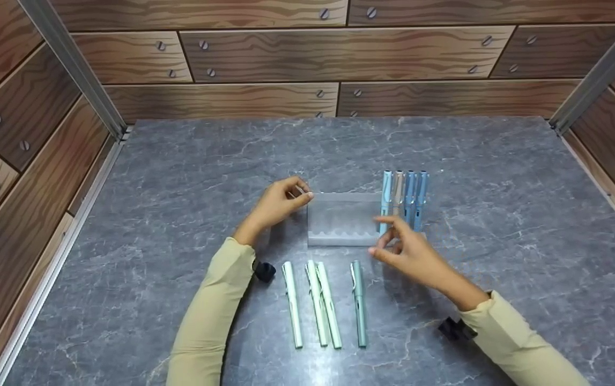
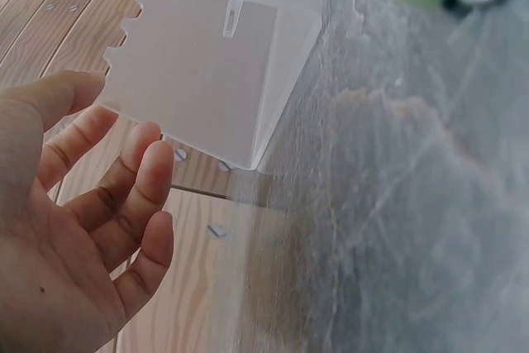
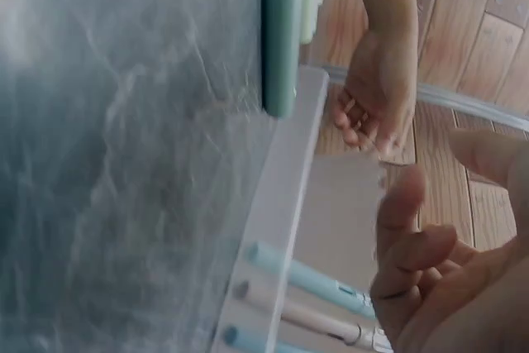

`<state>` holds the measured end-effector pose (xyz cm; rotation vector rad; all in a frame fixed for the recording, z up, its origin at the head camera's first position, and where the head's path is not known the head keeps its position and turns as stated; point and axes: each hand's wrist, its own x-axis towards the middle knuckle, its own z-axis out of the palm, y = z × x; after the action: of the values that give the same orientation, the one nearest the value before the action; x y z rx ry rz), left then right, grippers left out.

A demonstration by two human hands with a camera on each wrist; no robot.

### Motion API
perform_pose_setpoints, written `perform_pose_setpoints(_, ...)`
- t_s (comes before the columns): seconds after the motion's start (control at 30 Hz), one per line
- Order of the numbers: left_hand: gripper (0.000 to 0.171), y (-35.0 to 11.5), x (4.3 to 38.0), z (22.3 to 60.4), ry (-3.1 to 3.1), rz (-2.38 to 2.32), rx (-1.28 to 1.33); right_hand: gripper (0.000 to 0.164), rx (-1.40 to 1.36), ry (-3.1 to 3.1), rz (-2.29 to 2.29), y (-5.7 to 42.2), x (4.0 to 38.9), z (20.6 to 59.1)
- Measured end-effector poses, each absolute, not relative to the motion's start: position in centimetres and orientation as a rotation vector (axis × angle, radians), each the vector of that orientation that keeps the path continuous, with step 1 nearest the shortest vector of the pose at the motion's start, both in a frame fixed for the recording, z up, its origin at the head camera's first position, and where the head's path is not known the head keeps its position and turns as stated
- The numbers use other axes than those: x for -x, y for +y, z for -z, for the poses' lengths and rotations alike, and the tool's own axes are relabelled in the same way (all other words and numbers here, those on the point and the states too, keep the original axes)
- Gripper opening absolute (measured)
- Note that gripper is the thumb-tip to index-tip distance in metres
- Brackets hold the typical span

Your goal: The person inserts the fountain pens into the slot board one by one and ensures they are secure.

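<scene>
A frosted clear pen stand (image 1: 342,238) with a notched edge sits mid-table. My left hand (image 1: 280,202) pinches its upper left corner between thumb and index finger; the other fingers curl loosely in the left wrist view. At the stand's right end lean a light blue pen (image 1: 386,187), a beige pen (image 1: 398,185) and two darker blue pens (image 1: 421,187). In front of these, my right hand (image 1: 406,254) hovers with thumb and fingers apart, holding nothing. Before the stand lie several pale green pens (image 1: 292,305) and one dark green pen (image 1: 360,303).
The grey marbled tabletop (image 1: 205,161) runs back to a wood-patterned wall (image 1: 286,53). Metal frame posts (image 1: 76,69) rise at both back corners. A black wrist device (image 1: 264,272) sits by the left sleeve, another (image 1: 457,328) by the right.
</scene>
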<state>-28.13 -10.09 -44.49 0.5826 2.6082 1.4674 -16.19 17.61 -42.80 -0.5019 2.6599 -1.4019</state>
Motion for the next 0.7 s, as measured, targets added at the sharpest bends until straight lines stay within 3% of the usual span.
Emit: perform_pose_setpoints(0.7, 0.019, -10.1, 28.3, 44.6, 2.616, -1.457, -0.564, 0.075, 0.475, 2.400, 1.122, 15.8, 14.6, 44.2)
